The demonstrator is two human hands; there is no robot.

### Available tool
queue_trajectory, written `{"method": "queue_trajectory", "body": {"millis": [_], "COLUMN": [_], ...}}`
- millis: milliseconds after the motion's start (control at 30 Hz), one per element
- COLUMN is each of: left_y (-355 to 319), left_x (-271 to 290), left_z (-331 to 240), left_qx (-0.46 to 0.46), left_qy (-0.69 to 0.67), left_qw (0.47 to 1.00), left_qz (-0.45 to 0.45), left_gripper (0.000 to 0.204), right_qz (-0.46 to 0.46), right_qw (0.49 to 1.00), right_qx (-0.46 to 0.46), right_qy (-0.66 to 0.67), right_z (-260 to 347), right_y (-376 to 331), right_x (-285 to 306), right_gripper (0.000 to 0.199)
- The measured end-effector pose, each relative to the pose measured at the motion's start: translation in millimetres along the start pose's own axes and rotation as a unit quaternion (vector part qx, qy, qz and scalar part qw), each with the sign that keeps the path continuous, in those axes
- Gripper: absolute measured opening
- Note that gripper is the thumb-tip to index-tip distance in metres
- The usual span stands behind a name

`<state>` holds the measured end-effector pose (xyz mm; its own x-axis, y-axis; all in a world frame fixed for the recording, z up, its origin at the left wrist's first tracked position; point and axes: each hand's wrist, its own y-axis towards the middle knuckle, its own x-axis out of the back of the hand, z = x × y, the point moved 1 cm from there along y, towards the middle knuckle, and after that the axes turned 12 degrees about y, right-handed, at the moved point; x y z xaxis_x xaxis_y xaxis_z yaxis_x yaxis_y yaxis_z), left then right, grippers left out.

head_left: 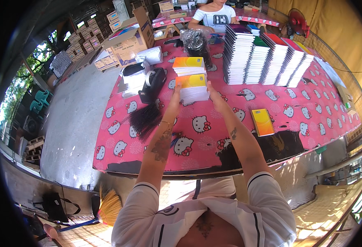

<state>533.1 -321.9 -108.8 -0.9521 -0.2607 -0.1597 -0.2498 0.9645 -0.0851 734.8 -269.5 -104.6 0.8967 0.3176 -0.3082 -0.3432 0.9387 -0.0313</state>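
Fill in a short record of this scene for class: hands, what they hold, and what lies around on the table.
left hand: grips left side of a notebook stack
right hand: grips right side of the same stack
second stack: just beyond, yellow-orange cover
tall stacks: far right of table, in a row
single notebook: lies alone, right of the arms
tape dispenser: left of the held stack
table: pink cartoon-cat cloth

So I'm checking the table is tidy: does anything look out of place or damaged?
One yellow-orange notebook lies alone, apart from the tall stacks and the small pile between the hands. The pink tablecloth looks worn through to dark patches along the near edge.
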Motion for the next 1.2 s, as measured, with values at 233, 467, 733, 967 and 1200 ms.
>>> {"method": "queue_trajectory", "body": {"millis": [233, 467, 733, 967, 1200], "left_y": [-73, -108, -93, -80, -80], "left_x": [4, -26, -16, -20, -20], "left_z": [9, -25, -70, -91, -81], "left_qx": [0.039, -0.374, -0.423, -0.286, -0.311], "left_qy": [0.05, 0.425, 0.581, 0.625, 0.616], "left_qw": [0.995, 0.805, 0.693, 0.721, 0.723], "left_qz": [-0.071, -0.177, 0.056, 0.083, 0.005], "left_gripper": [0.073, 0.06, 0.025, 0.027, 0.026], "right_qz": [-0.087, -0.074, -0.025, -0.049, -0.061], "right_qw": [0.983, 0.994, 0.979, 0.967, 0.935], "right_qx": [-0.069, 0.072, 0.2, 0.222, 0.261], "right_qy": [-0.145, -0.027, -0.041, -0.112, -0.232], "right_z": [-21, -18, -22, -7, 2], "right_y": [-84, -119, -121, -125, -122], "right_x": [-35, -6, -11, -16, -18], "right_gripper": [0.096, 0.089, 0.064, 0.054, 0.05]}}
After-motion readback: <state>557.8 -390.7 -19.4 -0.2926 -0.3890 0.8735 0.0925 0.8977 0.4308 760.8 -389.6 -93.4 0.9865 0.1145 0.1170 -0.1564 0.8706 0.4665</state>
